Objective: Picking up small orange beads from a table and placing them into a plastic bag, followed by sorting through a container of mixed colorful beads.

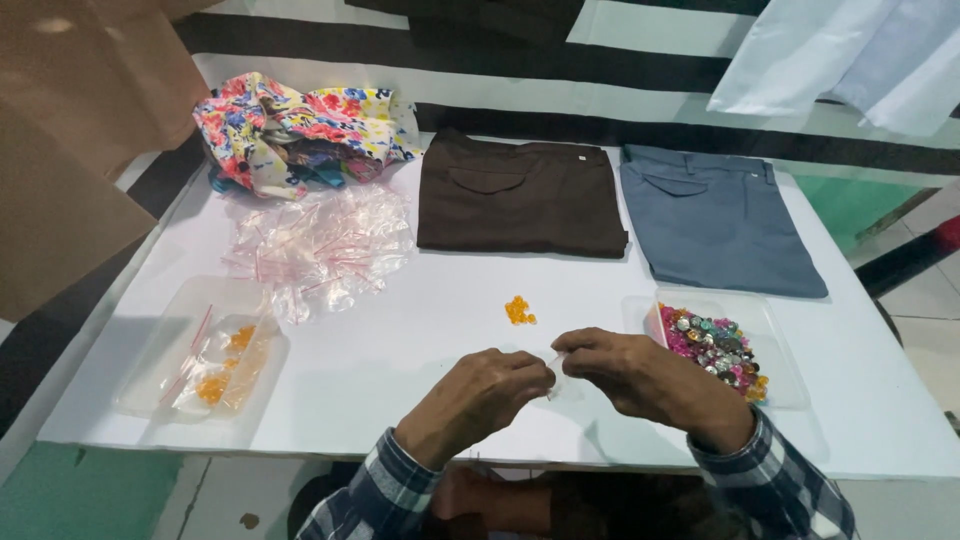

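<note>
A heap of small clear zip bags (320, 245) with red strips lies left; filled ones (215, 365) rest in a clear tray (150, 385).

Both hands meet over the near middle of the table (400, 400), the left hand (478, 395) and right hand (640, 375) pinching a small clear bag (556, 375) between them. Just beyond the grip lies a little heap of beads (518, 311). Right of it sits a tray of buttons (712, 345); far left, a tray of filled bags (205, 355). Behind lie loose bags (320, 245), a crumpled cloth (300, 130) and two folded trousers (520, 195) (715, 215)
</note>
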